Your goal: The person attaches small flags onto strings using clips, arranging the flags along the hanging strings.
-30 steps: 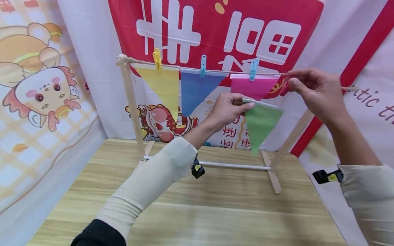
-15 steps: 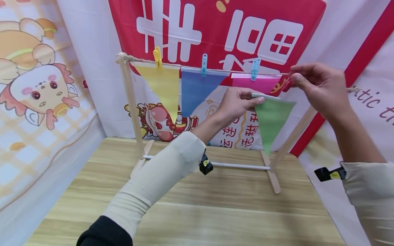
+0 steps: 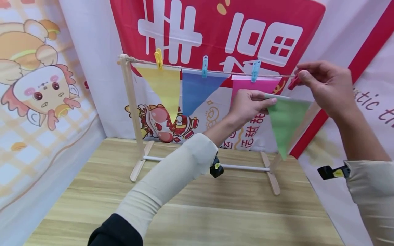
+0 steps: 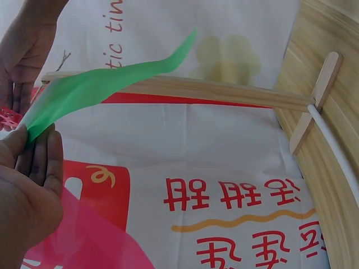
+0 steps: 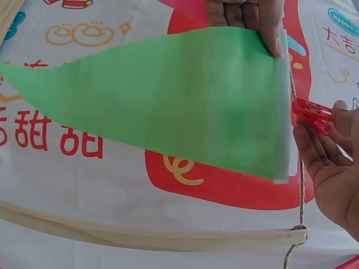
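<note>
My left hand (image 3: 250, 104) pinches the green triangular pennant (image 3: 288, 119) by the left end of its white top strip. The pennant hangs point down, in front of and below the twine (image 5: 302, 196). At the twine, right of the pink pennant (image 3: 243, 85), my right hand (image 3: 329, 87) pinches a red clothespin (image 5: 313, 114) between thumb and fingers. In the right wrist view the clothespin stands close beside the pennant's white strip. A yellow pennant (image 3: 164, 85) hangs from a yellow clothespin (image 3: 158, 58), and a blue pennant (image 3: 200, 90) from a light blue clothespin (image 3: 205, 66).
The twine runs between two wooden posts, the left post (image 3: 131, 99) and the right post (image 4: 224, 92). A white rod (image 3: 243, 167) joins their feet on the wooden table (image 3: 197, 218). Behind hangs a printed red and white cloth (image 3: 215, 30).
My left hand has carried the green pennant to the right, beneath the red clothespin. My right hand has shifted slightly right, with the clothespin still pinched.
</note>
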{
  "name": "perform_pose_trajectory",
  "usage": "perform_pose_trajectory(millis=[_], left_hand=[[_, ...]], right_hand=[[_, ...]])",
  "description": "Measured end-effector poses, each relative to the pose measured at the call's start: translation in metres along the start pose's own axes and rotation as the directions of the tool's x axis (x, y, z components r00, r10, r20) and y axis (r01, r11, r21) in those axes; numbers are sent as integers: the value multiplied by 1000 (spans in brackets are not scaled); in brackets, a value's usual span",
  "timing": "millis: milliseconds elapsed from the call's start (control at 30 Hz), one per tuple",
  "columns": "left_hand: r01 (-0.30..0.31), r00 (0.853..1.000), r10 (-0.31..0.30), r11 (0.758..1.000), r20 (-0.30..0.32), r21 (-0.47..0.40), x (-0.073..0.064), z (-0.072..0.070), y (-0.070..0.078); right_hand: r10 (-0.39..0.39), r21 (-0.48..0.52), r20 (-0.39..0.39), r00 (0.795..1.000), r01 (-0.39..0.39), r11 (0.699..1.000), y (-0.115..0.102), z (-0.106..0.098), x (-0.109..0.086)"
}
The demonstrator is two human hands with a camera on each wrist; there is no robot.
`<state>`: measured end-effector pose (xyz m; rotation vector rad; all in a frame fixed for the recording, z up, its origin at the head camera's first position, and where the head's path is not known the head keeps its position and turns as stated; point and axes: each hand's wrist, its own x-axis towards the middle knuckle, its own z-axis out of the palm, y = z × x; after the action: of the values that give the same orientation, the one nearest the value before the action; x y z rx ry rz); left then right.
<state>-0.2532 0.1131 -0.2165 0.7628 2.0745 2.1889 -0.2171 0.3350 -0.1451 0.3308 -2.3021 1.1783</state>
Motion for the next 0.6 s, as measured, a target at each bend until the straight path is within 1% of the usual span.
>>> perform_pose_trajectory(millis=[100, 333, 467, 600], left_hand=[[2, 1000, -2, 1000, -22, -2, 1, 7, 0], [-4, 997, 5, 1000, -80, 11, 8, 22, 6], [-1, 995, 1, 1000, -97, -7, 10, 26, 10], [2, 992, -6, 999, -122, -35, 11, 28, 12]], right_hand=[[3, -11, -12, 1000, -4, 1000, -1, -2, 1], [-31, -16, -40, 999, 30, 999, -1, -10, 4], [-29, -2, -43, 999, 29, 1000, -2, -14, 8], [-29, 0, -42, 999, 29, 1000, -2, -17, 12]])
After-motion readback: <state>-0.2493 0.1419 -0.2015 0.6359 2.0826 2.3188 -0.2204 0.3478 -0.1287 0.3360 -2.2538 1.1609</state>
